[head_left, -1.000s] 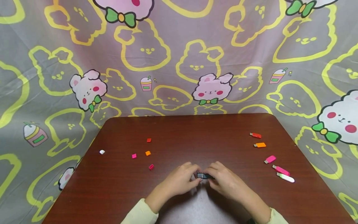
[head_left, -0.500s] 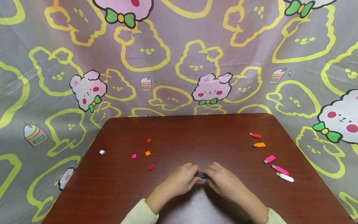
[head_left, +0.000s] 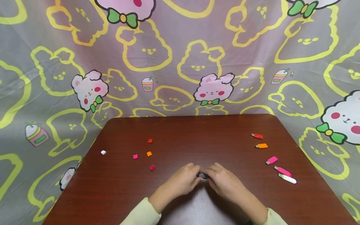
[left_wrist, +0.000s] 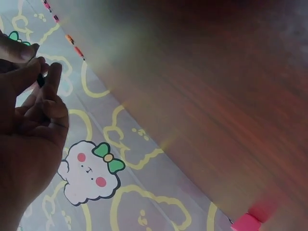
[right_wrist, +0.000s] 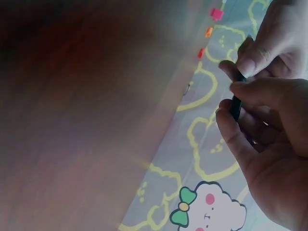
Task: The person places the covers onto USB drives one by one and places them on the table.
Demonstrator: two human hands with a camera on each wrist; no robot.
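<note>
A black USB flash drive (head_left: 203,175) is held between both hands over the front middle of the table. My left hand (head_left: 184,179) pinches its left end between thumb and fingers, and my right hand (head_left: 225,182) pinches the right end. Fingers cover much of the drive. In the right wrist view a narrow dark strip of the flash drive (right_wrist: 236,107) shows between the fingertips. The left wrist view gives only a small dark bit of it.
Capless flash drives lie at the right: red (head_left: 257,136), orange (head_left: 261,146), two pink (head_left: 272,160), and white (head_left: 287,178). Loose caps lie left: white (head_left: 103,152), red (head_left: 150,141), orange (head_left: 149,154), pink (head_left: 135,156), and deep pink (head_left: 152,167). Patterned cloth hangs behind the brown table (head_left: 197,131).
Both hands have come slightly closer together on the flash drive. A bright line seen across the drive one second ago no longer shows. The pieces on the table have stayed put.
</note>
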